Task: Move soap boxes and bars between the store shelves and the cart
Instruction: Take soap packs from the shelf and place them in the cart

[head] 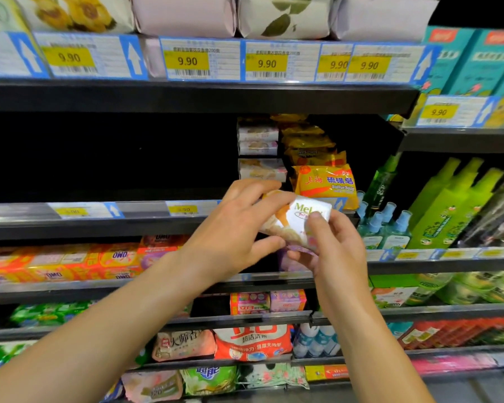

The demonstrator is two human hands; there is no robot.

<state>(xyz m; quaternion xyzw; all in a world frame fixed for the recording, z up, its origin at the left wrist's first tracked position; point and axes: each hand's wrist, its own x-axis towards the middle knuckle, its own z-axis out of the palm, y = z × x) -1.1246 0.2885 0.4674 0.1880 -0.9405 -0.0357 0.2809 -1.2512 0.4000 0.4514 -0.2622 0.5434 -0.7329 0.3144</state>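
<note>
Both hands meet at frame centre, in front of the second shelf (146,225) from the top. Between them: one white soap bar (296,221), green lettering, orange-and-cream picture, tilted with its top edge toward 1 o'clock.

Left hand (233,231) comes in from 8 o'clock. Fingers curled over the bar's upper left edge, thumb under its lower edge; it grips the bar.

Right hand (336,248) comes in from 5 o'clock. Thumb tip pressed on the bar's front face, fingers curled behind and beneath; it also holds the bar.

Bar is clear of the shelf, held just in front of its price strip.

At 12 o'clock from the bar: stacked white boxes (259,152) at the back of that shelf. At 1 o'clock: a stack of yellow sulfur soap (326,183) packs, front one close beside the bar. Left part of this shelf is dark.

At 3 o'clock: green bottles (451,205) and small blue-capped sprays (386,225). At 9 o'clock, one shelf down: orange packs (70,263).
</note>
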